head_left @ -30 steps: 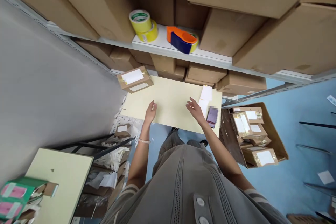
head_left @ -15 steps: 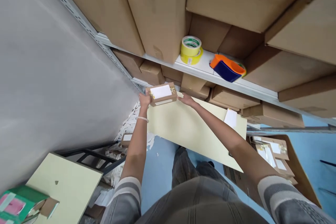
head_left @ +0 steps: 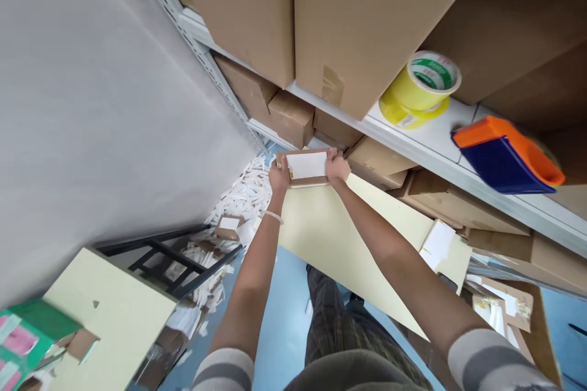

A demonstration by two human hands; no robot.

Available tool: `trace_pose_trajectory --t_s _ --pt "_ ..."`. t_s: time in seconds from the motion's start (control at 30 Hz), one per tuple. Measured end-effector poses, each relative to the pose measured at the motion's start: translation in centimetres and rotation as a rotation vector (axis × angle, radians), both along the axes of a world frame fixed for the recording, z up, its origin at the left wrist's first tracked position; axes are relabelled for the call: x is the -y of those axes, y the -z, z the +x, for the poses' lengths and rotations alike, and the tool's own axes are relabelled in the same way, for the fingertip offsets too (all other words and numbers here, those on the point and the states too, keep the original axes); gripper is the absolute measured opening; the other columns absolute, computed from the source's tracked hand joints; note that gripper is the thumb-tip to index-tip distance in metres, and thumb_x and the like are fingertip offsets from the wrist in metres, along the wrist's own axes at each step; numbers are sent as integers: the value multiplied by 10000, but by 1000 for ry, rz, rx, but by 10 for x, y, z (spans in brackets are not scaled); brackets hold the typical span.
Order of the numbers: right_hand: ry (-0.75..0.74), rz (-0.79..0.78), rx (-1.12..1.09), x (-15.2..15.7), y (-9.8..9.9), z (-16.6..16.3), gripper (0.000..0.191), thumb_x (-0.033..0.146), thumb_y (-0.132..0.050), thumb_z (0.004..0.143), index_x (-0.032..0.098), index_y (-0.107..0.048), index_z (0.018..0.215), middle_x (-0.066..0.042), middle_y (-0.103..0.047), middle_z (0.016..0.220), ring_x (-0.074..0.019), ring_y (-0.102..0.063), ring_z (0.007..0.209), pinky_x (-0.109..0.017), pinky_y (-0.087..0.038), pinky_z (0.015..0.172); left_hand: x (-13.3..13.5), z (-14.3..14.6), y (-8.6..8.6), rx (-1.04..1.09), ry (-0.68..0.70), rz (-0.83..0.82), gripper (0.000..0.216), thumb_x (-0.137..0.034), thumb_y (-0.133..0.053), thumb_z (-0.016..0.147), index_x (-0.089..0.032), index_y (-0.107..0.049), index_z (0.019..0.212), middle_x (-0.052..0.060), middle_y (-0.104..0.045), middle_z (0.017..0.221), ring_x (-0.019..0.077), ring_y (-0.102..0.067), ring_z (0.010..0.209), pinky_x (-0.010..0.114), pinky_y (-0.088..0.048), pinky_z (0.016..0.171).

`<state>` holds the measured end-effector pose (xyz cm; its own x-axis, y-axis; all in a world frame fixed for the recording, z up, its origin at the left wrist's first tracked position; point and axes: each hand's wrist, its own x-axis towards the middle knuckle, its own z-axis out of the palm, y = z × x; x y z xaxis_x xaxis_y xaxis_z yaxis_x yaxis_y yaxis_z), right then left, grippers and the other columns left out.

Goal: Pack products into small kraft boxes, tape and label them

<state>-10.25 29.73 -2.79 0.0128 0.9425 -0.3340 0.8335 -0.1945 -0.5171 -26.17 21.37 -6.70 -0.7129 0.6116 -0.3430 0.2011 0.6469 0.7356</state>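
Note:
A small brown cardboard box (head_left: 309, 182) with a white label (head_left: 306, 165) on top is held between my two hands, over the far left end of a pale yellow table (head_left: 334, 220). My left hand (head_left: 279, 176) grips its left end, thumb on the upper edge. Around the right end, my right hand (head_left: 337, 166) is closed, with fingers over the label's edge. The underside of the box is hidden, so I cannot tell whether it touches the table.
Rolls of yellow tape (head_left: 419, 88) and an orange-and-blue tape dispenser (head_left: 509, 156) lie on a shelf with large cartons (head_left: 367, 24). White labels (head_left: 438, 243) lie at the table's right end. Paper scraps (head_left: 245, 195) cover the floor by the wall. An open carton (head_left: 543, 330) holds parcels.
My right hand has closed on the right end of the box, where before it was just beside it. The view has shifted, so the shelf looks nearer and farther right.

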Motion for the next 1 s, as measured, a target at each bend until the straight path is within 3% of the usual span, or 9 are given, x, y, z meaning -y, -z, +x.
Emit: trace_pose_trajectory --t_s 0.1,0.23,0.47,0.67,0.83,1.0 --pt "106 86 179 3 6 -7 539 506 -237 1000 100 -563 1142 -219 -691 987 -349 -657 980 -481 -448 873 -1 1 -1 -9 -10 -29 598 -610 -355 938 -148 -589 1238 175 -693 1170 316 -619 1155 394 -467 928" --pt "131 153 250 2 10 -14 557 513 -215 1007 94 -569 1103 -202 -704 891 -331 -682 916 -445 -482 815 -1 1 -2 -23 7 -24 617 -628 -336 936 -164 -570 1267 156 -699 1157 314 -625 1138 388 -470 920" --pt "127 142 215 1 13 -14 673 564 -132 1000 56 -548 1148 -230 -687 951 -347 -666 999 -469 -474 855 -4 0 -1 -28 22 6 580 -615 -338 940 -166 -582 1214 146 -700 1121 303 -638 1100 376 -478 906" --pt "118 223 203 7 21 -8 654 537 -105 1007 75 -539 1171 -185 -684 922 -319 -663 971 -462 -468 857 2 5 -3 -42 40 17 562 -574 -344 951 -158 -552 1267 165 -673 1173 314 -618 1142 416 -480 945" --pt "105 214 180 37 17 9 585 496 -109 1016 105 -500 1208 -150 -680 906 -285 -654 908 -405 -457 830 31 20 -6 -93 44 78 598 -555 -326 968 -160 -457 1397 159 -610 1316 283 -546 1266 384 -452 1014" --pt "156 103 75 90 8 31 501 462 -110 1020 186 -461 1248 -77 -677 913 -238 -627 870 -306 -426 794 79 44 -14 -89 103 112 559 -463 -258 1012 -205 -305 1505 98 -602 1342 164 -462 1353 304 -412 1073"
